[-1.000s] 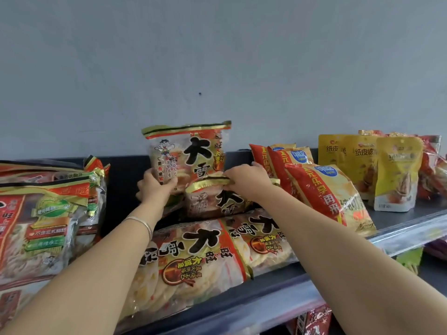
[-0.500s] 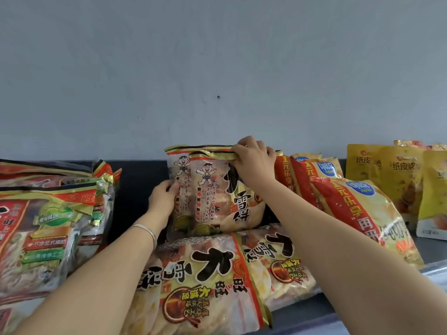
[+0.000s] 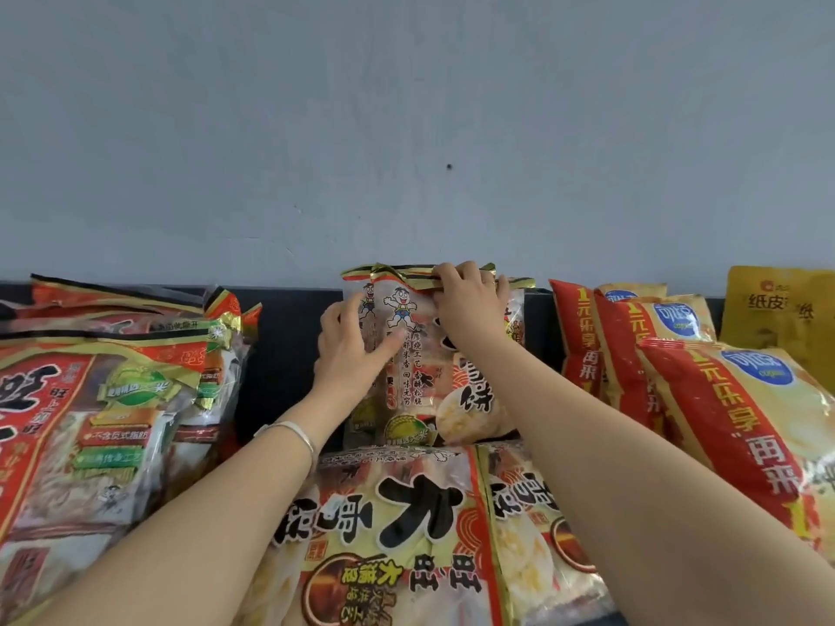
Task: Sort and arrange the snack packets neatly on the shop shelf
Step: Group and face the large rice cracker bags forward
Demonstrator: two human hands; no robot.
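Nearest, two flat packets [image 3: 406, 535] lie face up just in front of the upright packets [image 3: 420, 381], whose bottoms meet their far edge. Whether these stand on that slick film or on the shelf behind it I cannot tell. Either footing looks poor, so once let go they could slide forward or topple onto the flat ones. The left hand [image 3: 348, 350], a bracelet [image 3: 293, 433] at its wrist, lies against the upright packets' left edge, fingers fairly straight and thumb across the printed front. The right hand [image 3: 470, 305] pinches their crimped top seals, fingers curled over. A hard tug there might crumple the foil or crack the contents. Left of the upright packets, past a gap of dark back panel [image 3: 280, 354], a leaning stack [image 3: 90, 422] could slump inward. Right of them, red-and-yellow bags [image 3: 723, 422] crowd close, leaving little room for squaring up. Further right are yellow pouches [image 3: 777, 309], and behind everything a grey wall [image 3: 406, 128].
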